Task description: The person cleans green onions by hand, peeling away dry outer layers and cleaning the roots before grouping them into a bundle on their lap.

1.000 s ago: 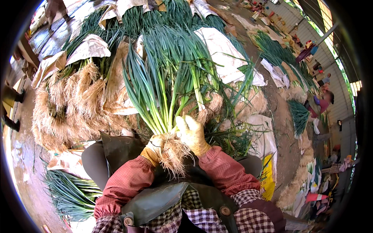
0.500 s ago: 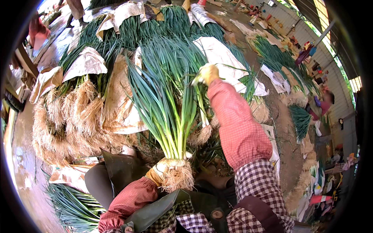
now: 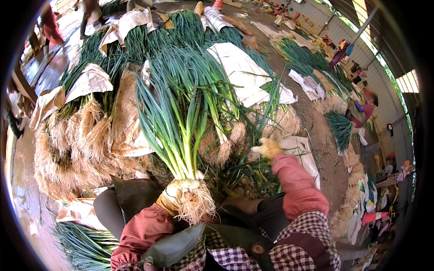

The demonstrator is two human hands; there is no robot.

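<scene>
My left hand point(image 3: 171, 197), in a yellowish work glove, is closed around the root end of a bunch of leeks point(image 3: 183, 149). Pale, stringy roots hang below the grip, while the long green leaves fan out away from me over the heap. To the right, my gloved right hand point(image 3: 267, 148) is above loose leaf trimmings point(image 3: 255, 174), its fingers apart and holding nothing I can see. Several leeks with roots point(image 3: 224, 151) lie between the held bunch and that hand.
Heaped leeks with tan roots point(image 3: 74, 158) lie at the left, partly covered by pale sacking point(image 3: 90, 81). White sheets point(image 3: 239, 67) cover part of the heap ahead. More leeks point(image 3: 83, 244) lie at lower left. A co-worker point(image 3: 364, 108) is at the far right.
My right hand has moved from the leaves of the bunch down and right, over the trimmings, and its fingers have parted. My left hand keeps its grip on the bunch.
</scene>
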